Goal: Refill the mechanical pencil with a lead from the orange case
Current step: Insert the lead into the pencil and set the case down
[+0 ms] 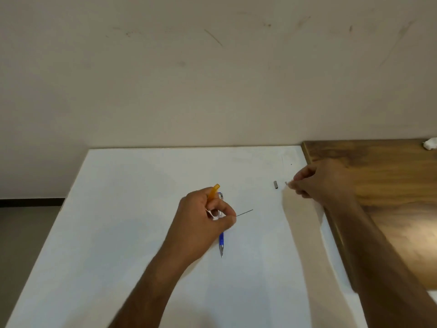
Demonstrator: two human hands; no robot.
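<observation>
Head view, looking forward and down onto a white table (132, 233) set against a scuffed cream wall (212, 67). The left hand (203, 216) is curled shut around the orange case (213, 191), whose upper end sticks out above the knuckles; the same hand pinches one end of a thin pencil lead (244, 212) between thumb and finger, and the lead runs out to the right and slightly away from the camera. Whether the free end of the lead touches the table cannot be told. The mechanical pencil (221, 242) lies on the table under and just beside this hand, its blue grip and metal tip pointing toward the camera and its clear upper barrel partly hidden by the fingers, next to the orange case. The right hand (316, 183) is well apart from the left, at the right edge of the white surface, its fingertips pressed together on a small pale piece (286, 183) too small and blurred to identify. Just left of those fingertips a short grey metal cap (275, 184) rests on the table, apart from the hand. A wooden surface (390, 185) adjoins the table on the right, with a crumpled white object (430, 143) at its far corner.
</observation>
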